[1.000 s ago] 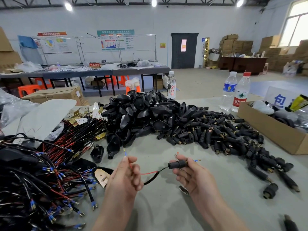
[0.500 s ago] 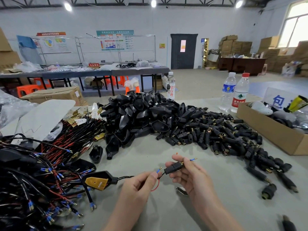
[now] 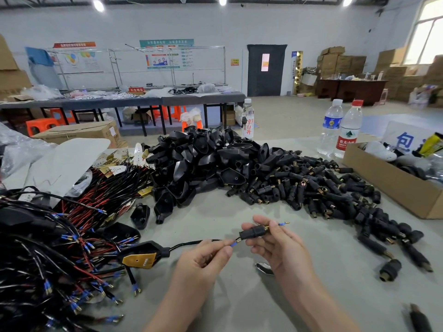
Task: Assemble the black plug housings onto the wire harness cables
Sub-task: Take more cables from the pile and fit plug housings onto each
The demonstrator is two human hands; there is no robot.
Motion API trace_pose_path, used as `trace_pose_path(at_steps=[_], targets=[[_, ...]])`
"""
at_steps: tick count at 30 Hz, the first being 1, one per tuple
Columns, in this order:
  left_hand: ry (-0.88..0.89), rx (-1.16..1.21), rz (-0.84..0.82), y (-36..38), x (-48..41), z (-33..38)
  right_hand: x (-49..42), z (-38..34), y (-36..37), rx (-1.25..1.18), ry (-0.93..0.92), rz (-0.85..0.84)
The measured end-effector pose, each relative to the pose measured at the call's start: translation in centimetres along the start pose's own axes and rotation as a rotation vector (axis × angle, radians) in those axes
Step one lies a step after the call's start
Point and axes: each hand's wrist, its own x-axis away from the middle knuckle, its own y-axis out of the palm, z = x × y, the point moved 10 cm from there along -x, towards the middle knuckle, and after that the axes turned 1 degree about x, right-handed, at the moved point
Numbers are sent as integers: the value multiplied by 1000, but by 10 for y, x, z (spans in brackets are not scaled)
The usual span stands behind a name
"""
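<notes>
Hands meet low over the grey table (image 3: 227,307) - the right hand (image 3: 282,248) grips a small black plug housing (image 3: 253,232) between thumb and fingers, a blue-tipped wire (image 3: 284,223) poking from its far end. The left hand (image 3: 203,257) pinches a blue terminal (image 3: 233,243) at the housing's near end. Its black cable (image 3: 191,243) trails left to a yellow-plated plug (image 3: 141,257) beside the harness bundle (image 3: 48,248) - loose housings (image 3: 203,159) lie heaped behind.
</notes>
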Motion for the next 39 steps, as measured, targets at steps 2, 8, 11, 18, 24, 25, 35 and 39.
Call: trace_pose_path(at_steps=[2,8,11,18,24,25,35,39], targets=[[-24,13,11,-2,0,-3,0,0,0,-11,2,-5],[-58,60,27,-4,0,-6,-1,1,0,-7,-11,-18],[-56,75,42,-4,0,-4,0,3,1,10,-11,-30],[-56,39,48,-6,0,-5,1,4,3,41,-25,-35],[-51,38,13,-3,0,-5,-1,4,3,11,-32,-32],[-51,41,7,-2,1,-5,-1,5,3,5,-32,-34],[-67,61,29,-6,-1,-13,-1,8,4,-22,3,-52],[-70,49,-8,-4,-1,-15,1,10,8,-21,12,-71]])
